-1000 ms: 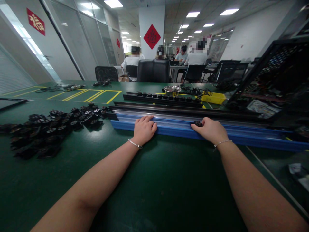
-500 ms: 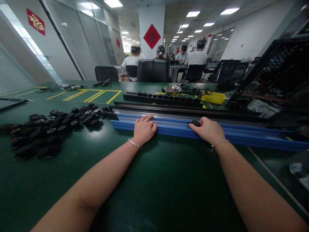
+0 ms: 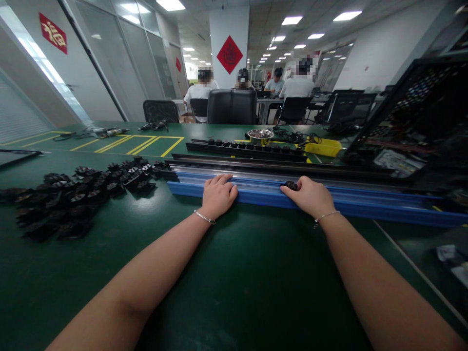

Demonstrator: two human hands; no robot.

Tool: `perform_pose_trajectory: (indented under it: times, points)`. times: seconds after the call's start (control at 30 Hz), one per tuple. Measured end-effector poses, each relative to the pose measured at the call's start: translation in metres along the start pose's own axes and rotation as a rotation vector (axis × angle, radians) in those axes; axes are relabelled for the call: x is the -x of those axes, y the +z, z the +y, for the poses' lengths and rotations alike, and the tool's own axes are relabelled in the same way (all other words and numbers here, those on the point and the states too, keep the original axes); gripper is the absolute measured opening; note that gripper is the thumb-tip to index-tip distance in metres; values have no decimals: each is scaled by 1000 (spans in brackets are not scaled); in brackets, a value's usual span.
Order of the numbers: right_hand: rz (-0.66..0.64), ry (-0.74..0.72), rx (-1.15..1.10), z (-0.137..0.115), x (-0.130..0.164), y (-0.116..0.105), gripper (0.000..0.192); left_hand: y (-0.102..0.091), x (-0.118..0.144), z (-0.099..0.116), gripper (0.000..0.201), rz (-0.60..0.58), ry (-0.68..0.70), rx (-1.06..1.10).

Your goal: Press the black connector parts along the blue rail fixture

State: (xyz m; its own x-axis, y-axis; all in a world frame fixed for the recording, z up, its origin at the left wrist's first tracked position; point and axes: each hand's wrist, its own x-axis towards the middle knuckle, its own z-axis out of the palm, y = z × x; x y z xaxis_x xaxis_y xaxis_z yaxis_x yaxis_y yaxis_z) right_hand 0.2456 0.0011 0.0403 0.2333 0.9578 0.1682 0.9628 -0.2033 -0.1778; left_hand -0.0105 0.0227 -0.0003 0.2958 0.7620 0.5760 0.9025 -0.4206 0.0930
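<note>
A long blue rail (image 3: 263, 195) lies across the green table (image 3: 234, 273) in front of me. My left hand (image 3: 217, 196) rests flat on its near edge, fingers draped over the top. My right hand (image 3: 310, 197) sits on the rail further right, and its fingertips press a small black part (image 3: 291, 185) that sits in the rail's channel. A heap of several similar black parts (image 3: 73, 195) is spread on the table to the left.
Behind the blue rail lie black rails (image 3: 256, 163), one carrying a row of black parts (image 3: 248, 145). A metal bowl (image 3: 260, 135), a yellow bin (image 3: 323, 147) and a black crate (image 3: 417, 117) stand at the back right. People sit at desks beyond.
My right hand has slid left along the blue rail, taking the small black part with it. My left hand has stayed where it was.
</note>
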Motion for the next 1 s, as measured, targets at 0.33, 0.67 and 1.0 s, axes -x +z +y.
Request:
perform_pose_trajectory:
  times: [0.33, 0.67, 1.0]
  points:
    - [15, -19, -28, -4, 3, 5, 47, 1, 0, -1, 34, 11, 7, 1]
    - [122, -46, -18, 0, 9, 16, 45, 1, 0, 0, 34, 7, -4, 23]
    - [210, -152, -13, 4, 8, 24, 41, 1, 0, 0, 34, 15, 6, 11]
